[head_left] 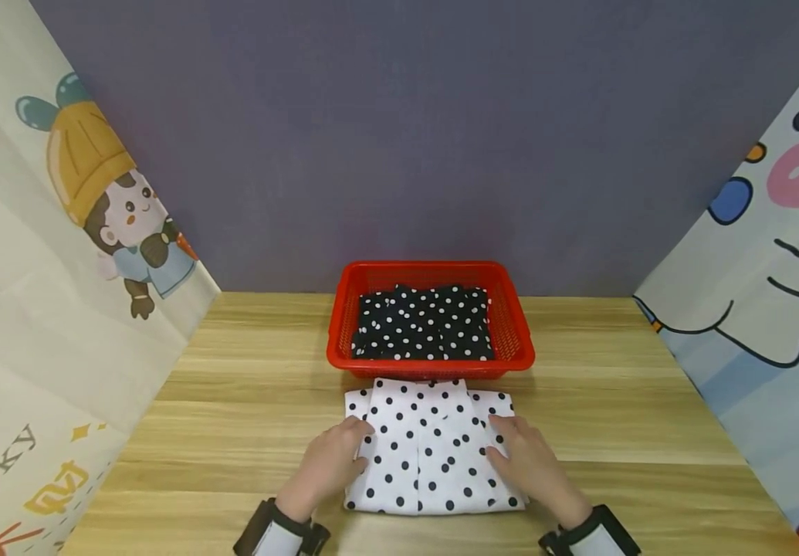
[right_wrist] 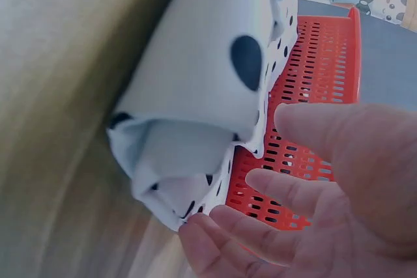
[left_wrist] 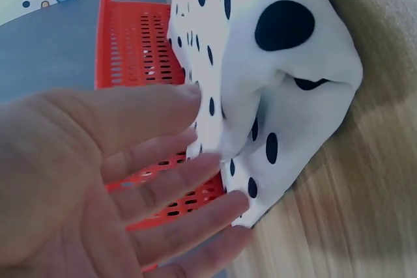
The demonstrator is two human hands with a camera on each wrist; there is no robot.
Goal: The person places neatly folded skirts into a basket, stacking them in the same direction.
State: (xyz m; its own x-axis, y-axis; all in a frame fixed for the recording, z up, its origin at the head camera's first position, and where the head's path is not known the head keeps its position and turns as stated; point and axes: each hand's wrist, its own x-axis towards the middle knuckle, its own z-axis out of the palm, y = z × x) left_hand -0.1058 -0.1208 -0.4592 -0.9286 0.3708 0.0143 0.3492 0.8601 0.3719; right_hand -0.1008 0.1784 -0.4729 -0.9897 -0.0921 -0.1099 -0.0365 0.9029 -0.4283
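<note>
Hands are resting on a folded white polka-dot garment [head_left: 434, 452] that is lying on the wooden table [head_left: 246, 401], just at the 6 o'clock side of a red basket [head_left: 517, 340]. The left hand [head_left: 330, 463] is lying at the garment's 9 o'clock edge, fingers straight and loosely spread, fingertips touching the cloth. In the left wrist view the same hand [left_wrist: 98, 180] is showing an open palm with straight fingers [left_wrist: 195, 167] meeting the folded edge of the white garment [left_wrist: 273, 76], with the basket's perforated wall [left_wrist: 137, 43] showing behind. The right hand [head_left: 527, 459] is lying at the garment's 3 o'clock edge, likewise flat and relaxed, fingers pointing toward 11 o'clock across the fabric. In the right wrist view that hand [right_wrist: 326, 200] is showing extended fingers [right_wrist: 287, 187] touching the underside of the layered fold of the cloth [right_wrist: 195, 83], the basket [right_wrist: 313, 89] sitting right beyond it. Neither hand is pinching the fabric.

Inside the basket a folded black polka-dot garment [head_left: 423, 324] is lying flat. A purple-grey wall [head_left: 399, 139] is standing at 12 o'clock, a cartoon panel with a child in a yellow hat [head_left: 93, 193] is leaning at 9 o'clock, and a panel with a pink-nosed animal [head_left: 774, 232] is leaning at 3 o'clock.
</note>
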